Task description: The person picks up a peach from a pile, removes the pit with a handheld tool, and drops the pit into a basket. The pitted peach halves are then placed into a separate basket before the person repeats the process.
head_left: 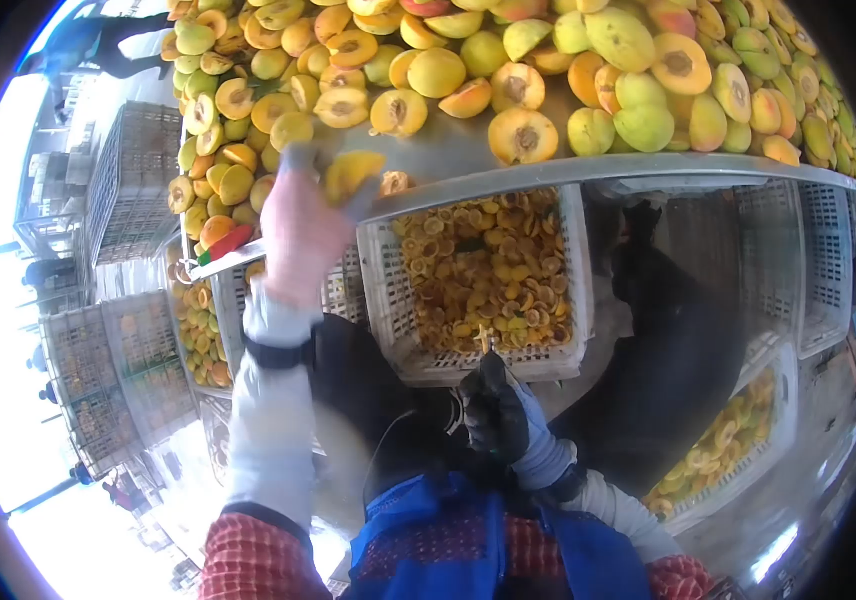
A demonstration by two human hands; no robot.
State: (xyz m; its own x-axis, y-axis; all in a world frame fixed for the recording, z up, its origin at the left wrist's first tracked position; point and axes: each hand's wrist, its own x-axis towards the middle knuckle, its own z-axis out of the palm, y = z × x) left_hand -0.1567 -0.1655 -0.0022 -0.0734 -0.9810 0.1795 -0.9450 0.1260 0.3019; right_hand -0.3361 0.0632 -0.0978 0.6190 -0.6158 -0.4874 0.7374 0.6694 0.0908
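My left hand (306,235), blurred by motion and with dark fingertip coverings, is at the front edge of the metal table (428,150). A yellow peach half (353,175) sits between its thumb and fingers. Beside it, at the table's edge, lies a small brownish fruit piece (395,183). Lower down, my right hand (496,410) in a black glove is closed around a small pitting tool (488,338), whose metal tip points up over the near rim of a white crate (576,290). The tool's handle is hidden in the fist.
Many halved and whole peaches (438,72) cover the table. The crate below holds cut fruit pieces (488,265). Another crate of fruit (728,450) stands at lower right. A red and green object (228,245) lies at the table's left corner. Stacked crates (133,180) stand at left.
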